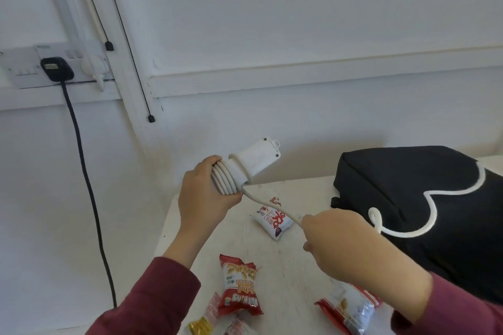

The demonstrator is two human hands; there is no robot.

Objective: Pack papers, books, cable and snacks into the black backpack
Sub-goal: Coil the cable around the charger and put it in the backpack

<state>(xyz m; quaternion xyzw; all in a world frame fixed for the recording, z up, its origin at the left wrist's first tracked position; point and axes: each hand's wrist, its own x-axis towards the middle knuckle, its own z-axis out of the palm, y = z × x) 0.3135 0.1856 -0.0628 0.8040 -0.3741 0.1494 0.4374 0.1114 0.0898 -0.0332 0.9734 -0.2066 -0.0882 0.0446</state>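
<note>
My left hand (202, 198) grips a white extension block (254, 162) with several turns of its white cable (224, 181) wound round one end, held above the table's far left corner. A loose stretch of the cable runs down to my right hand (343, 242), which pinches it. The cable's tail (424, 226) snakes over the black backpack (408, 198), which lies on the table at the right. Snack packets lie below my hands: a white one (272, 221), a red peanut packet (239, 288) and another red and white packet (351, 310).
The white table (288, 266) stands against a white wall. A black plug (55, 68) sits in a wall socket at the left, and its dark cord (89, 198) hangs down past the table's left edge. Small wrapped sweets (204, 323) lie at the near edge.
</note>
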